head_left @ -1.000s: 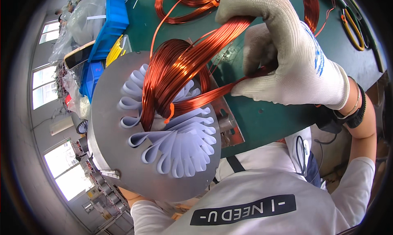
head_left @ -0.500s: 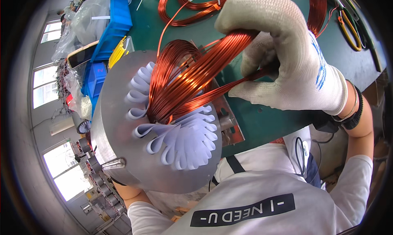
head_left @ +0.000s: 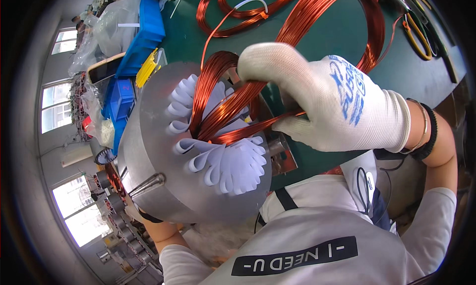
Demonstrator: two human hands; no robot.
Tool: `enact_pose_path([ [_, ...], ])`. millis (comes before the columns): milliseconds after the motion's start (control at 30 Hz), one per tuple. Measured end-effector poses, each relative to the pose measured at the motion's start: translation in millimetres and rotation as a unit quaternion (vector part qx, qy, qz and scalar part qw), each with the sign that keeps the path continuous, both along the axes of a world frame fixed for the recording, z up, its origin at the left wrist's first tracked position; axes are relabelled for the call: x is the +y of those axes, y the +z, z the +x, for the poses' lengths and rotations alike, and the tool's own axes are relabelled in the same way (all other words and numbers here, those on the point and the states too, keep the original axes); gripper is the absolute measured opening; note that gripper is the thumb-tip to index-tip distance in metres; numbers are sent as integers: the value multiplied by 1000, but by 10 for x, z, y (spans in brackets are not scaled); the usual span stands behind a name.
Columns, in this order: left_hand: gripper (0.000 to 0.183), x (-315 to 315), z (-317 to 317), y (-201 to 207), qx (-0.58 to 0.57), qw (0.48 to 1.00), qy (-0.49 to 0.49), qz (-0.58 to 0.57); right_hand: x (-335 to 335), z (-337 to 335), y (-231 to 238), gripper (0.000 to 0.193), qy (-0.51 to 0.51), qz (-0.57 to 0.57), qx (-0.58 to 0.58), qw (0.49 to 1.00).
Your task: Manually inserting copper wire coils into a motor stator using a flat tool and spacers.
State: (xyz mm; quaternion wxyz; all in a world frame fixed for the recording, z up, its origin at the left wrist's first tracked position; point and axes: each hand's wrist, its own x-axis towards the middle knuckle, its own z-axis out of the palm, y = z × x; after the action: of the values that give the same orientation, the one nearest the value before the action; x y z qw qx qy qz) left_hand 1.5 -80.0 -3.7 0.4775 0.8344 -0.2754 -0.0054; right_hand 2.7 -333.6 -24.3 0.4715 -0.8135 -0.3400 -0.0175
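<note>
A copper wire coil (head_left: 239, 102) rises from the open face of a grey metal cylinder (head_left: 156, 116), gripped in the gloved right hand (head_left: 320, 104) of a worker in a pale shirt. The fingers are curled almost closed, the forefinger bent over the thicker run of strands, while a thinner run passes close by the thumb; the wire's lower ends sit among white paper loops (head_left: 230, 166) that ring the cylinder's opening. Beyond the glove, the coil sweeps up and around in a wide arc over a green tabletop (head_left: 332, 44). Another copper bundle (head_left: 210, 76) bends out of the same opening, just left of the hand. The left hand (head_left: 133, 209) is mostly hidden at the cylinder's lower left side; how far open it is, or what it holds, cannot be told.

At the far side of the table lies a loose copper loop (head_left: 202, 17) tied with orange. A blue bin (head_left: 150, 29), a phone (head_left: 106, 69) and yellow strips (head_left: 147, 69) crowd the left; yellow-handled pliers (head_left: 410, 41) lie at upper right.
</note>
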Motion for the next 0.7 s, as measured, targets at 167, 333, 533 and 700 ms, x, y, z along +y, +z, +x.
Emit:
enact_pose_path([
  [167, 73, -19, -87, 71, -35, 999, 7, 24, 4, -27, 77, 67, -12, -11, -19, 1000],
  [333, 73, -27, -80, 140, -63, 997, 4, 33, 88, 26, 15, 70, 21, -12, -65, 998],
  [533, 72, 24, -115, 97, -71, 997, 8, 20, 251, 66, 35, 73, 58, 1, -67, 996],
  [700, 72, 1, -190, 163, -85, 996, 19, 30, 155, 8, 75, 73, 18, -15, -152, 988],
])
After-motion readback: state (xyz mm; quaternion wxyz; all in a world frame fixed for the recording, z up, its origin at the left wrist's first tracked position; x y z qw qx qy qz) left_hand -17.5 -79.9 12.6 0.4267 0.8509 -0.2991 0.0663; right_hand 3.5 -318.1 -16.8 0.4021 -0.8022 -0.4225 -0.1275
